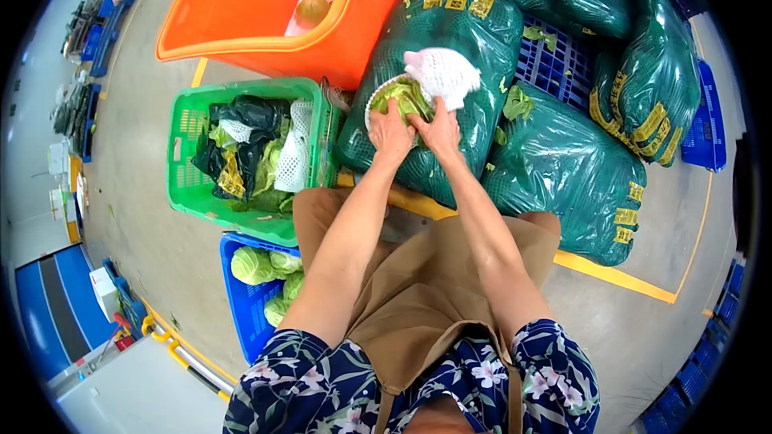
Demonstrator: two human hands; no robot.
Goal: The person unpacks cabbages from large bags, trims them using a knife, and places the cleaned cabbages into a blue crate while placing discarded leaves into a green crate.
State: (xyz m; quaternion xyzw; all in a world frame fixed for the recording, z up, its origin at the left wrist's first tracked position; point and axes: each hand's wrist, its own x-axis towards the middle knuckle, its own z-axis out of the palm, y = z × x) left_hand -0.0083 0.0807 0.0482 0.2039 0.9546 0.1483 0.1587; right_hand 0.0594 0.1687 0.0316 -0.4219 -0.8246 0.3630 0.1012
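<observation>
A green cabbage (pixel 408 95) sits on a large dark-green plastic bag (pixel 474 36) in front of me, partly wrapped in a white foam net. My left hand (pixel 392 133) grips its near left side, with the thumb on the leaves. From the right, my right hand (pixel 439 128) holds the same cabbage, its fingers partly hidden among the leaves and net. A bunched white foam net (pixel 450 79) lies against the far right of the cabbage, just beyond my right fingers.
Left of me, a green crate (pixel 183 193) holds dark plastic, leaves and foam nets. Below it, a blue crate (pixel 233 293) contains several cabbages. An orange bin (pixel 241 50) stands at the far left. More green bags (pixel 567 173) lie to the right, around a blue pallet (pixel 553 68).
</observation>
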